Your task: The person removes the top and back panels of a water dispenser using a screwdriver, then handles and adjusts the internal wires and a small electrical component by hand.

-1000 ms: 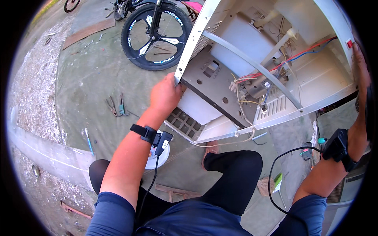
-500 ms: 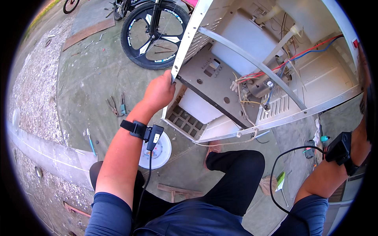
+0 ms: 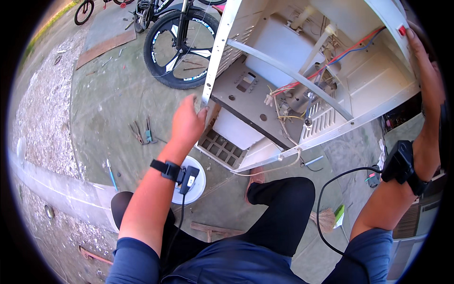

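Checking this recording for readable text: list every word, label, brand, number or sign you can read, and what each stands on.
Bicycle's front wheel: pale lettering repeated around it, readable, but printed words and brands aren't copied here.
Black device on the left forearm: white label, too small to read.
Red part on the metal casing: no marking readable.
I see no other readable text.

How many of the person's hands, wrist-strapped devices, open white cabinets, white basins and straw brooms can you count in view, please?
Hands: 2 (left hand, right hand)
Wrist-strapped devices: 2
Open white cabinet: 1
White basin: 1
Straw broom: 1
Total: 7
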`<state>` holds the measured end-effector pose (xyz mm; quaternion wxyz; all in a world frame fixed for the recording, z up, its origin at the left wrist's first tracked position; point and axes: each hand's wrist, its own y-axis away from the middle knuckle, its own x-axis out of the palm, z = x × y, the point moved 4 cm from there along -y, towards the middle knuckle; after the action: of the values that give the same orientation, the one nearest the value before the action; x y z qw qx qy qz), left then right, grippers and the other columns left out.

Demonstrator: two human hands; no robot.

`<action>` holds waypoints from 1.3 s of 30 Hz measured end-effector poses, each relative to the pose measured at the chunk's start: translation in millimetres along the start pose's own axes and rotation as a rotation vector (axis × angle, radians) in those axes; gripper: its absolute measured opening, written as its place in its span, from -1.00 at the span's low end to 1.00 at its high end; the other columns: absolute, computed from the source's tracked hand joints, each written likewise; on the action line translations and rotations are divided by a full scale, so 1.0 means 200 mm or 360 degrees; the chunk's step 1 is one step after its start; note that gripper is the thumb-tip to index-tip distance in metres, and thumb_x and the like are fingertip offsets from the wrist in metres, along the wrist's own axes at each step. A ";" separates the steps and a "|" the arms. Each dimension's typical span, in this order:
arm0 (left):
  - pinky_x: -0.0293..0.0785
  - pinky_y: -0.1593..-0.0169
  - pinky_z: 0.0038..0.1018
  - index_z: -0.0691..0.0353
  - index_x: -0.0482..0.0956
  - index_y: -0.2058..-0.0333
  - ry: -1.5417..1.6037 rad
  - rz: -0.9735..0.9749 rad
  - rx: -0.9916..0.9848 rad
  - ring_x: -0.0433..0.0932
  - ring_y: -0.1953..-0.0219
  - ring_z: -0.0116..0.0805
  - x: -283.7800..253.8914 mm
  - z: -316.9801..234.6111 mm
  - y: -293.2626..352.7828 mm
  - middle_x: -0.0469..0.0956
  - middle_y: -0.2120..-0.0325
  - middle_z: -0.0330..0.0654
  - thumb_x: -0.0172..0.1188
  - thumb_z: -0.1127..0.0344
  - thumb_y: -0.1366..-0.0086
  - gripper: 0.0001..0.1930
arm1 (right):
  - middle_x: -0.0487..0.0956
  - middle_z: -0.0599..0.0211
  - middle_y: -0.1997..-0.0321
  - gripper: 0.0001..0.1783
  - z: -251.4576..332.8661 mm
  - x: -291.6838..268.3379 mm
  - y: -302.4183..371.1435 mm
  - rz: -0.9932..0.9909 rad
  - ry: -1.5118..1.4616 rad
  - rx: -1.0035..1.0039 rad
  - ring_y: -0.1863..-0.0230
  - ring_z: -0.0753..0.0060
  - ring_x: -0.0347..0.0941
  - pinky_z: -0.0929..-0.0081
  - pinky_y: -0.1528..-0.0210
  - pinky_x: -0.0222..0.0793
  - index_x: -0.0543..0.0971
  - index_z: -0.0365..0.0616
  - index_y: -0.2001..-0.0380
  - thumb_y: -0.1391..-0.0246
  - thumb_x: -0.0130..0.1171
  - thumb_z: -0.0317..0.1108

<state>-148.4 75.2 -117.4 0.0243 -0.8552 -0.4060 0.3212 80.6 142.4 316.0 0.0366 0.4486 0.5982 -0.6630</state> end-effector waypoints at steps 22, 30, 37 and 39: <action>0.56 -0.01 -0.32 0.32 0.35 -0.12 0.2193 0.0543 -0.1195 0.61 0.08 -0.28 0.28 -0.51 0.18 0.55 0.05 -0.10 -0.03 0.22 -0.51 -0.66 | 0.68 0.09 0.35 -0.70 -0.21 0.00 -0.02 0.0105 0.0172 -0.0054 0.34 0.31 0.58 0.44 0.21 0.43 0.67 -0.35 0.28 -0.08 0.24 -0.28; 0.55 -0.05 -0.35 0.38 0.29 -0.09 0.2224 0.0589 -0.1199 0.59 0.04 -0.27 0.31 -0.47 0.19 0.52 0.03 -0.06 -0.03 0.23 -0.51 -0.65 | 0.67 0.14 0.30 -0.68 -0.28 0.00 -0.03 0.0144 0.0206 -0.0072 0.30 0.37 0.57 0.48 0.17 0.42 0.66 -0.32 0.22 -0.12 0.22 -0.24; 0.57 0.00 -0.34 0.35 0.34 -0.07 0.2106 0.0541 -0.1162 0.60 0.14 -0.30 0.28 -0.51 0.18 0.54 0.09 -0.10 -0.02 0.21 -0.50 -0.66 | 0.67 0.18 0.27 -0.66 -0.30 0.00 -0.03 0.0164 0.0221 -0.0081 0.26 0.42 0.56 0.52 0.13 0.40 0.65 -0.29 0.17 -0.16 0.21 -0.21; 0.58 0.01 -0.37 0.32 0.34 -0.06 0.2090 0.0536 -0.1175 0.58 0.19 -0.34 0.32 -0.45 0.20 0.52 0.12 -0.12 -0.01 0.21 -0.50 -0.68 | 0.67 0.19 0.26 -0.65 -0.30 0.00 -0.04 0.0164 0.0218 -0.0092 0.25 0.43 0.56 0.53 0.12 0.40 0.65 -0.28 0.15 -0.17 0.21 -0.20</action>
<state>-40.8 113.2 -92.1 -0.0758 -0.8733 -0.2535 -0.4090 108.7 194.1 329.0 0.0424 0.5218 0.5943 -0.6105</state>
